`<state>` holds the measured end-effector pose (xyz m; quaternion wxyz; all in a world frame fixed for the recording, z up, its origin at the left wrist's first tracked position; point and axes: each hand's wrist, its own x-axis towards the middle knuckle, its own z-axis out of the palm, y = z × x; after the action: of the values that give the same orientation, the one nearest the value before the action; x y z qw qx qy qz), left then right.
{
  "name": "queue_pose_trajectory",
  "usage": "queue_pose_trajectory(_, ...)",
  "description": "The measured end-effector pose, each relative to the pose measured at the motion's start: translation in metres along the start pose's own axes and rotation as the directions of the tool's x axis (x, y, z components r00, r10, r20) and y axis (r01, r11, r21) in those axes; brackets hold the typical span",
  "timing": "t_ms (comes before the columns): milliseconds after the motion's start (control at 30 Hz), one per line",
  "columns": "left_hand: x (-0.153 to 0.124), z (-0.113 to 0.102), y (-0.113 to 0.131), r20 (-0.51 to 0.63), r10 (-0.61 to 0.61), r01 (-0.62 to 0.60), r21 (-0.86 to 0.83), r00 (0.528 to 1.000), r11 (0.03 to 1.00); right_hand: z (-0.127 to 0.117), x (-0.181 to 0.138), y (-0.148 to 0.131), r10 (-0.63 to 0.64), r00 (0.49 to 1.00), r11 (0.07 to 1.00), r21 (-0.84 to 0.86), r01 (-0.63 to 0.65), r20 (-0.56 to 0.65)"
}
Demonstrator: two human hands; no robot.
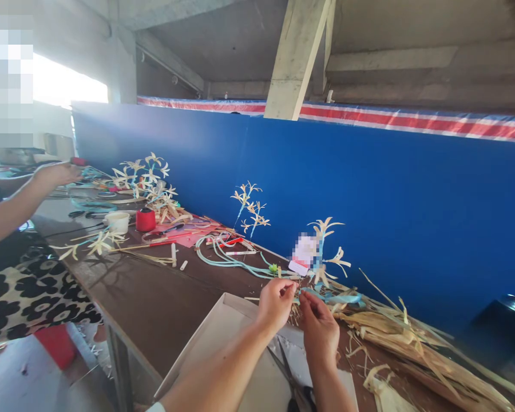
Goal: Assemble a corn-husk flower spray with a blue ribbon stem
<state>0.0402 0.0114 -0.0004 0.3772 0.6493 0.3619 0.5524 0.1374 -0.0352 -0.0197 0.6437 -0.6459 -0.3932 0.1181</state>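
Observation:
Above a shallow pale box lid (210, 337), my left hand (277, 300) and my right hand (321, 329) meet with fingertips almost touching. Both are closed in a pinch; whatever sits between the fingers is too small to make out. Short thin pale stalks show just below the fingertips. Black-handled scissors (289, 375) lie in the lid under my wrists. Behind my hands stands a pale husk flower spray (324, 229) with a blue-wrapped stem. Pale blue strips (341, 298) lie to the right of the fingers.
Dried husks (390, 332) are heaped at the right. Light-blue cords (223, 260), a red spool (145, 220), a white cup (117, 222) and more husk flowers (251, 209) lie leftward. Another person's hand (58, 173) works at far left. A blue panel (390, 217) borders the table's back.

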Motion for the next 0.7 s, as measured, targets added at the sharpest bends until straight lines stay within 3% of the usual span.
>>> queue_pose_trajectory(700,-0.0007,-0.0007,0.0020,-0.002,0.007,-0.007,-0.009,1.000,1.000,0.0008,0.0015,0.0021,-0.021,1.000,1.000,0.002,0.021,-0.017)
